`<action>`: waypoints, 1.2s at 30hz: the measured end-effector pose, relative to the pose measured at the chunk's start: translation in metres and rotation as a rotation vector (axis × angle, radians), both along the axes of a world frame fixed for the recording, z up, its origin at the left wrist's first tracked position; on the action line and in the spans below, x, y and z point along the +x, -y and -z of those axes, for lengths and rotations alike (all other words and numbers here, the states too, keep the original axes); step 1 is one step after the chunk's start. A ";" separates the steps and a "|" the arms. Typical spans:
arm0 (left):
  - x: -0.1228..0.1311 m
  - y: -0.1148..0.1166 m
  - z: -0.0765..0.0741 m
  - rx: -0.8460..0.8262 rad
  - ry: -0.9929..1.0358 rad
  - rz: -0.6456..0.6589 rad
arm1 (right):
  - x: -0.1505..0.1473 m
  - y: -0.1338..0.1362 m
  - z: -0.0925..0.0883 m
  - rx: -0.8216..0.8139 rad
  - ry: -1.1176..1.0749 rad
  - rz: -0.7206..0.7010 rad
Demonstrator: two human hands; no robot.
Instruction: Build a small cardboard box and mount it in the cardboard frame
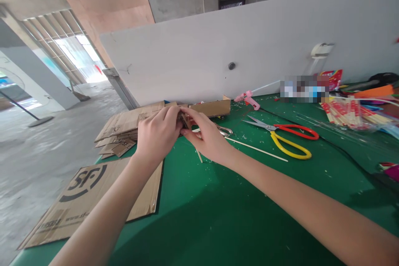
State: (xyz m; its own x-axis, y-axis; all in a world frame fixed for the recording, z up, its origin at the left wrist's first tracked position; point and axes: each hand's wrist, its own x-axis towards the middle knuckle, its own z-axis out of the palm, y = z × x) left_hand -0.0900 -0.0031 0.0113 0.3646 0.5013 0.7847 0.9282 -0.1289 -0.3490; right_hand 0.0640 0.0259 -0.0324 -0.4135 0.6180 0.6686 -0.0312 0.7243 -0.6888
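Observation:
My left hand (160,129) and my right hand (204,133) meet above the green table, fingers closed on a small brown cardboard piece (186,119). Fingers cover most of this piece, so its full shape is hidden. Below my right hand a thin wooden stick (198,156) pokes out; whether it is held or lies on the table I cannot tell. Just past that hand lie metal-handled scissors (226,130), partly covered. Another long thin stick (257,149) rests to the right of them.
Stacked cardboard sheets (121,126) and a large printed cardboard sheet (93,195) lie at left. A cardboard tray (212,109) and pink glue gun (249,99) stand near the white partition (193,62). Open scissors with red and yellow handles (274,127) and packaged sticks (346,112) lie right.

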 end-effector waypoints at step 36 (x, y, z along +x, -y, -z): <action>0.001 0.010 -0.009 -0.028 0.105 0.048 | 0.004 0.005 -0.003 -0.018 0.001 0.006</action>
State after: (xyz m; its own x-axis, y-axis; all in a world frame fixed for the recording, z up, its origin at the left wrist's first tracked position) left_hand -0.0887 -0.0127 0.0201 0.3055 0.5076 0.8056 0.9519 -0.1828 -0.2458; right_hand 0.0684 0.0205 -0.0292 -0.4104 0.6320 0.6574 -0.0265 0.7123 -0.7014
